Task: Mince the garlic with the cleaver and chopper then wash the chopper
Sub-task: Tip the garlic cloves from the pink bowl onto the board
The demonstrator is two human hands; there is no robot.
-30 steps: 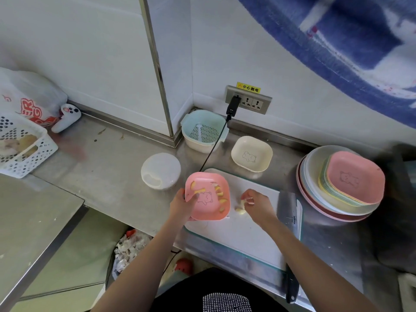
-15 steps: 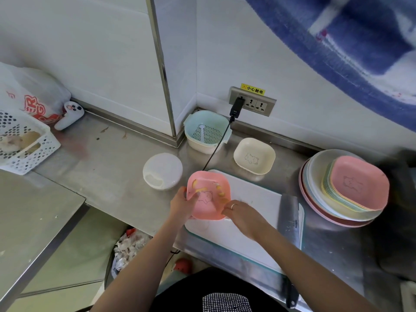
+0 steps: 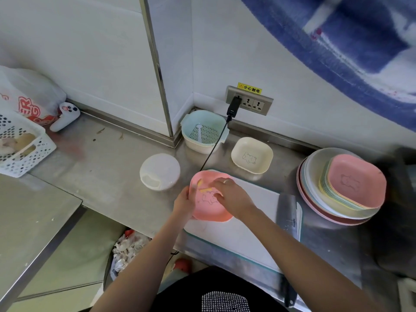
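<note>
1. Left hand grips the left rim of a pink square plastic dish with a bear drawing, thumb over the edge; the dish sits tilted on the far-left corner of a white rectangular cutting board with a teal edge.
2. Right hand reaches into the dish from the right, fingers curled down onto its floor, a ring on one finger. Cannot tell whether the fingertips pinch a clove or only touch.
3. Peeled yellow garlic cloves lie in the far part of the dish, just left of the right hand's fingers.
4. Steel cleaver with a dark handle lies flat along the right edge of the board, handle toward the near side, well apart from both hands.
5. Round white plastic chopper with lid stands on the steel counter, left of the dish, untouched.
6. Far of the board: a cream square dish and, left of it in the corner, a pale blue strainer basket in a cream bowl. A black cable runs from a wall socket across the basket toward the dish.
7. Right side: a stack of coloured plates and square dishes, pink one on top.
8. Far left: a white perforated basket, a white plastic bag with red print, and a white game controller.
</note>
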